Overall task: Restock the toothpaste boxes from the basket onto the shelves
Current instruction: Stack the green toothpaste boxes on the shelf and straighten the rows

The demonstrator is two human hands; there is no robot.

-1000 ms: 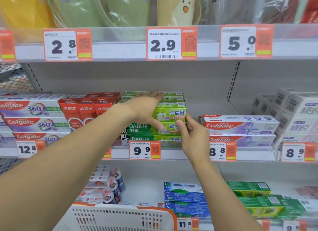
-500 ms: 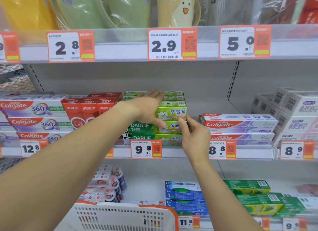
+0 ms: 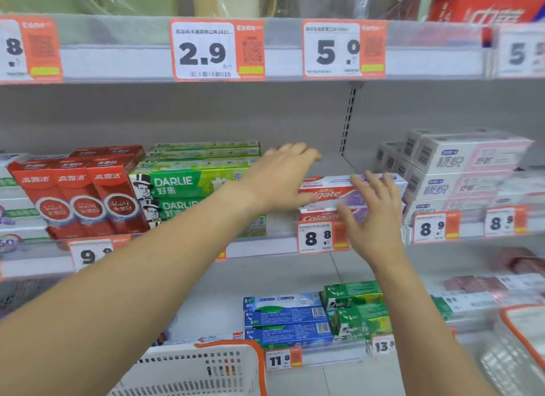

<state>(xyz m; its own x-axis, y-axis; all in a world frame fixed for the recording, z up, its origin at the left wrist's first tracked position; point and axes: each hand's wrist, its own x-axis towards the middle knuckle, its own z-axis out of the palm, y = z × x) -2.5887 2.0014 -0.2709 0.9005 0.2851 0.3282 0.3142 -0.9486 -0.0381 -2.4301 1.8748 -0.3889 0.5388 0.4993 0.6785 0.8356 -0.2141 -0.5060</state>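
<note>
Green Darlie toothpaste boxes (image 3: 188, 186) lie stacked on the middle shelf (image 3: 265, 246). To their right lie two stacked purple-and-red Colgate boxes (image 3: 330, 193). My left hand (image 3: 283, 177) hovers with fingers spread in front of the gap between the Darlie stack and the Colgate boxes, holding nothing. My right hand (image 3: 374, 216) is open with fingers spread in front of the Colgate boxes; whether it touches them I cannot tell. The white basket with an orange rim (image 3: 200, 369) hangs at the bottom, and its contents are hidden.
Red toothpaste boxes (image 3: 79, 201) stand left of the Darlie stack. White boxes (image 3: 460, 165) are piled at the right. Blue boxes (image 3: 286, 319) and green boxes (image 3: 356, 307) lie on the lower shelf. Price tags line the shelf edges. A second basket rim (image 3: 522, 333) shows at the right.
Both hands left the green Darlie stack and moved right toward the Colgate boxes. The view shifted right and closer, with motion blur.
</note>
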